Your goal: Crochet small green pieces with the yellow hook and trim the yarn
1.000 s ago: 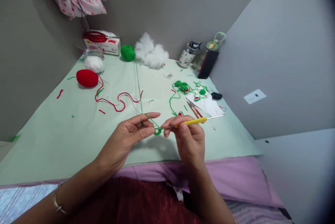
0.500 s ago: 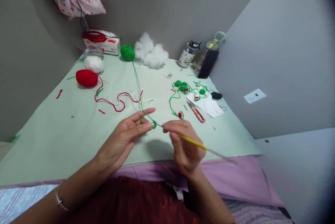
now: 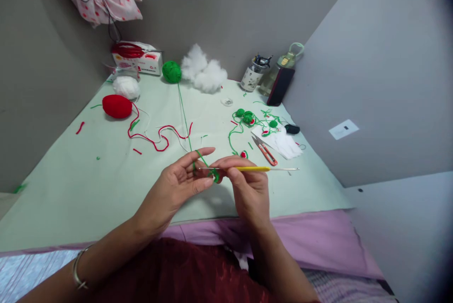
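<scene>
My right hand (image 3: 249, 189) grips a crochet hook (image 3: 253, 169) with a yellow handle, held nearly level and pointing left. Its metal tip passes through or beside a small green crocheted piece (image 3: 215, 175). The thumb and a finger of my left hand (image 3: 180, 178) pinch at that piece, while the index finger is stretched out with green yarn (image 3: 183, 109) looped round it. The strand runs back to a green yarn ball (image 3: 171, 72) near the wall. How the hook's tip meets the stitches is too small to make out.
Red yarn (image 3: 117, 106) and white yarn (image 3: 126, 87) lie at the left. White stuffing (image 3: 204, 69) is at the back. On the right are orange-handled snips (image 3: 266, 152), small green and red crocheted pieces (image 3: 248, 117), white tissue (image 3: 286, 145), a pen holder (image 3: 251, 78) and a phone (image 3: 281, 87).
My right hand has moved slightly left, and the hook has swung from slanted to nearly level, its tip now further left. The yarn strand is straighter, and the green piece sits slightly lower and further right.
</scene>
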`<state>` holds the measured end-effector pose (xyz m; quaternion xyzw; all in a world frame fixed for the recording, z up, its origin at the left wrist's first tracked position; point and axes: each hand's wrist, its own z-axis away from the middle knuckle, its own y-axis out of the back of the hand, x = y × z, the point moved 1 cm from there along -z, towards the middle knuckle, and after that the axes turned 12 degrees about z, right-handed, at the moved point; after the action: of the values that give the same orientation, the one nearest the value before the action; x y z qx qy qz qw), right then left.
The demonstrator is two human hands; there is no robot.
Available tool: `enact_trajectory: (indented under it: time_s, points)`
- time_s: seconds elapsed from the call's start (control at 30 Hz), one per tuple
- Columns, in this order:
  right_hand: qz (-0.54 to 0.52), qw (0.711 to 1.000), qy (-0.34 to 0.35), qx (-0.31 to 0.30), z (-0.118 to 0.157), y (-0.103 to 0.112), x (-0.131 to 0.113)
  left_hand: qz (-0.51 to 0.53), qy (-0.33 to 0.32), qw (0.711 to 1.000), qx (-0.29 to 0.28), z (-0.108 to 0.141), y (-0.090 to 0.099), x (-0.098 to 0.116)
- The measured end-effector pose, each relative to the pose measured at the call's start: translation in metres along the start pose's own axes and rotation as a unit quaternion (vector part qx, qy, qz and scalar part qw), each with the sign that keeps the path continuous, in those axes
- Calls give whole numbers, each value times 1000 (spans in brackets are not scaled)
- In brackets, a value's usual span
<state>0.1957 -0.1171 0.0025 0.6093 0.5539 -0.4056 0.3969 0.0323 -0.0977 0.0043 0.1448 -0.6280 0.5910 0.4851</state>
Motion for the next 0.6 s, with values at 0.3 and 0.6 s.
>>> enact_trajectory:
  time_s: [0.3,0.6]
  points:
    - [8,1000,-5,1,-2,2,3,-42,-14,999,-3,-7,1,12]
    - [17,1000,-24,7,-1,-6,-1,62,-3,998,17,-5,-4,5]
